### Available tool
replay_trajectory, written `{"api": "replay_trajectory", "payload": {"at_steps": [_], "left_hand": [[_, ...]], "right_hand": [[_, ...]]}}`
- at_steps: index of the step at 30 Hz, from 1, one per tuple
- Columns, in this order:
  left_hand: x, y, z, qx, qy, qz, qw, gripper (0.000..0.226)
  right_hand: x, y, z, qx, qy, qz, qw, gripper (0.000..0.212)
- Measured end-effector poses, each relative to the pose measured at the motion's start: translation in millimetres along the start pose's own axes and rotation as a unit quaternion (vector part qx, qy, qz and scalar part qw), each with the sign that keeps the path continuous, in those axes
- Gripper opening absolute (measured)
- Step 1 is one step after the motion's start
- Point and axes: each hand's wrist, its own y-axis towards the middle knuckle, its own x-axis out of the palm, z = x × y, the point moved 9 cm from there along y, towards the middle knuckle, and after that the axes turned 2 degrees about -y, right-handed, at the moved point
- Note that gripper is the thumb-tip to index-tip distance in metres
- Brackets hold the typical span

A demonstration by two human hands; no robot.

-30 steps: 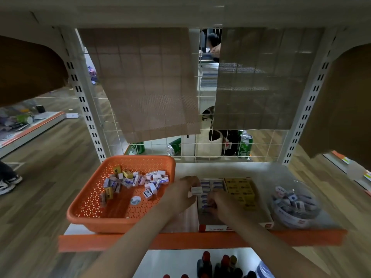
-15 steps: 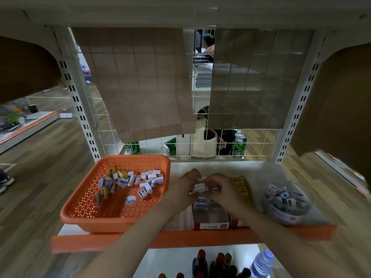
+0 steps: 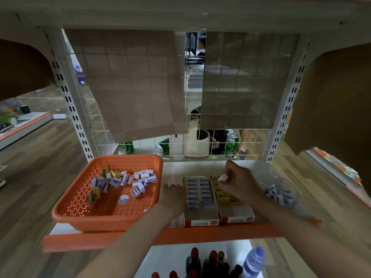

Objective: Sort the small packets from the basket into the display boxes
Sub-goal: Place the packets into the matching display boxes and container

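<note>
White shop shelf [image 3: 200, 235] with an orange front edge, bearing three kinds of container. At left, orange perforated basket [image 3: 90, 223], with a loose heap of small packets [image 3: 124, 179], mostly white and blue, a few yellow, towards its back. At centre, two open display boxes side by side: left box [image 3: 200, 222] with rows of white-and-blue packets [image 3: 198, 190], right box [image 3: 236, 218] with yellow packets [image 3: 222, 195]. At far right, clear round tub [image 3: 289, 189] of bluish packets [image 3: 277, 194]. Left hand [image 3: 173, 197] palm down between basket and left box, touching the box's side; grip impossible to tell. Right hand [image 3: 239, 183] raised over the yellow rows, fingertips pinching one small white packet [image 3: 223, 177].
</note>
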Motion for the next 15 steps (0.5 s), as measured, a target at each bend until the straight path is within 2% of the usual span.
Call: {"api": "replay_trajectory", "payload": {"at_steps": [3,6,9,11,15], "left_hand": [[5,0,1,-0.002,-0.001,-0.010,1.000,0.031],[6,2,2,-0.001,-0.017,-0.011,1.000,0.026],[8,3,2,-0.002,-0.023,-0.014,1.000,0.026],[9,4,3,-0.003,-0.018,-0.020,1.000,0.026],[9,4,3,-0.005,-0.028,-0.021,0.999,0.029]], "right_hand": [[-18,-3,12,-0.011,-0.115,-0.017,0.993,0.029],[-39,-10,36,0.060,-0.190,-0.052,0.978,0.021],[-66,-19,57,0.052,-0.252,-0.017,0.966,0.022],[-78,-23,71,0.057,-0.319,-0.017,0.946,0.023],[-90,-33,98,0.131,-0.432,-0.048,0.891,0.020]]}}
